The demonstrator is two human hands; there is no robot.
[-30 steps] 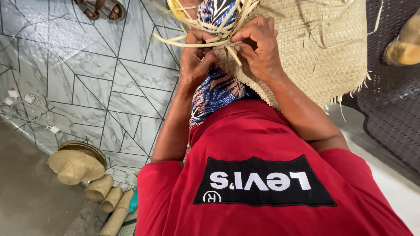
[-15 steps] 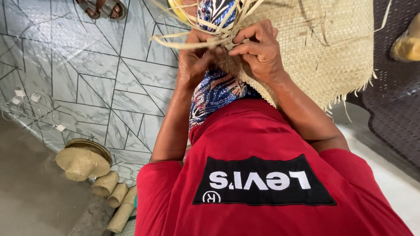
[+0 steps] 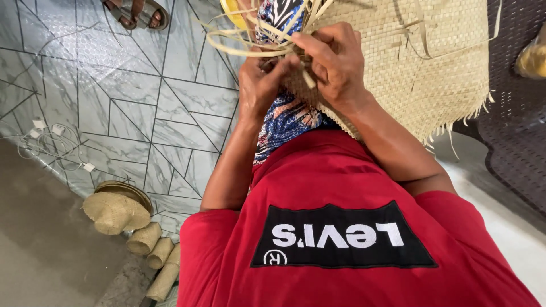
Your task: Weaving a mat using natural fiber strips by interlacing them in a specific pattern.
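A large woven straw mat point(image 3: 421, 74) lies across my lap, over a blue patterned cloth point(image 3: 287, 122). Loose pale straw strips point(image 3: 244, 42) stick out from its left edge. My left hand point(image 3: 259, 85) pinches those strips at the mat's edge, fingers closed on them. My right hand point(image 3: 335, 65) presses on the mat's edge right beside it, fingers curled over the weave and a strip. The two hands touch. My red shirt fills the lower part of the view.
A grey marbled tile floor point(image 3: 131, 108) spreads to the left. A straw hat point(image 3: 114, 210) and small woven rolls point(image 3: 153, 256) lie at lower left. White cables point(image 3: 54, 142) sit by the floor's edge. Sandals point(image 3: 136, 11) lie at the top. A dark mat point(image 3: 517, 142) is at right.
Both hands have shifted slightly along the mat's edge while working the strips. The view has tilted, so the hat and rolls sit a little further right.
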